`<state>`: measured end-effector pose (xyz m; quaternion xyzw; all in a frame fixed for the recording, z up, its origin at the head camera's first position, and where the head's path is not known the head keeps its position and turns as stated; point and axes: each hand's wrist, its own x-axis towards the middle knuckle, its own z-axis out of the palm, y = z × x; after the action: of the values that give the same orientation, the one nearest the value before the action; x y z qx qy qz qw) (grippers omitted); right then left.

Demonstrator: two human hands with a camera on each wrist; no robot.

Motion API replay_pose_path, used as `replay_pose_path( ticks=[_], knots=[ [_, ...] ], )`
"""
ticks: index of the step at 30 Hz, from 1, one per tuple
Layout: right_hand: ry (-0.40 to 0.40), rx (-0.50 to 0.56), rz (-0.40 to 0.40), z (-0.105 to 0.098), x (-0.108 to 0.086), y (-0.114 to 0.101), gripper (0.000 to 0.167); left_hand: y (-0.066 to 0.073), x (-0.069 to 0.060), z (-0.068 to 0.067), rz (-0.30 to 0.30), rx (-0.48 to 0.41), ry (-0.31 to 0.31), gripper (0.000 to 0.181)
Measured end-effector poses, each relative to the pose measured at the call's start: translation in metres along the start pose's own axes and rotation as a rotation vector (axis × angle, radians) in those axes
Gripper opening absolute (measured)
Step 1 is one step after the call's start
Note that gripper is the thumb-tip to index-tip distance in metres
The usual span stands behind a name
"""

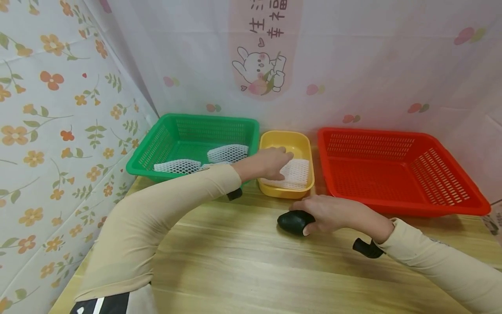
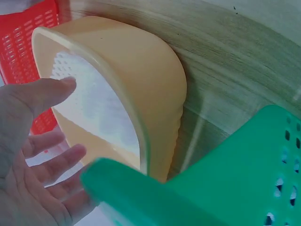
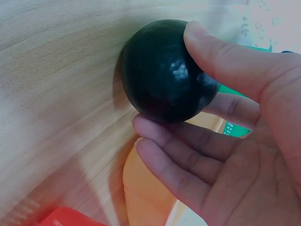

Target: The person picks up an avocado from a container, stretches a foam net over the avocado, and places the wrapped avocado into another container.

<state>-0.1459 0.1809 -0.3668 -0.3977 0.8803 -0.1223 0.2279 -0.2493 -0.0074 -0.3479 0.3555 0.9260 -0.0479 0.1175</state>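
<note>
My right hand (image 1: 327, 211) grips a dark green-black avocado (image 1: 295, 222) just above or on the wooden table; I cannot tell which. In the right wrist view, thumb and fingers lie round the avocado (image 3: 167, 70). My left hand (image 1: 270, 163) reaches over the yellow container (image 1: 285, 138), its fingers spread and loosely bent, holding nothing. A white foam net sleeve (image 1: 296, 172) lies inside that container below the hand. In the left wrist view, the thumb overlaps the white foam net (image 2: 94, 99), though contact is unclear.
At the left stands a green basket (image 1: 135, 163) with several white foam nets (image 1: 227, 153) in it. A red basket (image 1: 368, 168) stands on the right. The wooden table (image 1: 235, 261) spreads in front, and patterned cloth (image 1: 353, 56) hangs behind.
</note>
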Motion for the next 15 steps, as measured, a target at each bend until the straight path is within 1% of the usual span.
replay_pose_path(
  ticks=[5, 9, 12, 15],
  knots=[
    [0.008, -0.007, -0.022, 0.001, 0.000, 0.001, 0.056, 0.004, 0.007, 0.003, -0.004, 0.060, 0.013, 0.082],
    [0.021, -0.016, -0.050, 0.002, 0.000, 0.002, 0.055, 0.007, 0.011, 0.005, -0.028, 0.082, -0.012, 0.087],
    [0.021, -0.013, -0.047, 0.002, -0.001, 0.002, 0.055, 0.008, 0.013, 0.006, -0.056, 0.099, -0.035, 0.089],
    [0.017, -0.009, -0.030, 0.001, 0.000, 0.002, 0.056, 0.008, 0.015, 0.008, -0.078, 0.120, -0.045, 0.089]
  ],
)
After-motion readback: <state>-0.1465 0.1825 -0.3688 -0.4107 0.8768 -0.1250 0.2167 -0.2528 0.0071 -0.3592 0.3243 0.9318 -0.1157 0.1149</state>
